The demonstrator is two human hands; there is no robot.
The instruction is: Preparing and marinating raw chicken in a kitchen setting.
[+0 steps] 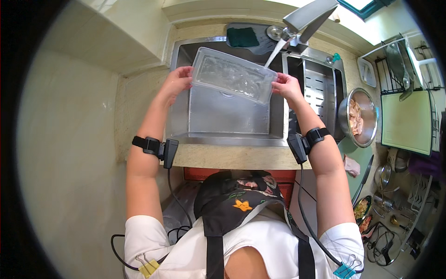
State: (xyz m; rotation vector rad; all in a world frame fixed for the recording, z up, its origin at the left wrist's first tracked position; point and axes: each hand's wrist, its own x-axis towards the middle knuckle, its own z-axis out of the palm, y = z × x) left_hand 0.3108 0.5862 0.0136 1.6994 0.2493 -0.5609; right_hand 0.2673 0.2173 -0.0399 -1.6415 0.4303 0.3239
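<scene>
Both hands hold a clear rectangular plastic container (231, 75) over the large basin of a stainless steel sink (230, 139). My left hand (179, 83) grips its left short end, and my right hand (287, 87) its right end. Water streams from the faucet (289, 33) at the container's upper right edge, and rippling water shows inside it. The container lies at a slant, its right end nearer to me.
A steel bowl (369, 120) of raw meat stands right of the sink. Near it, a knife (364, 178) and a meat piece (352, 166) lie on a green cutting board (357, 153). A dark green scouring pad (243, 37) rests on a grey mat behind the basin.
</scene>
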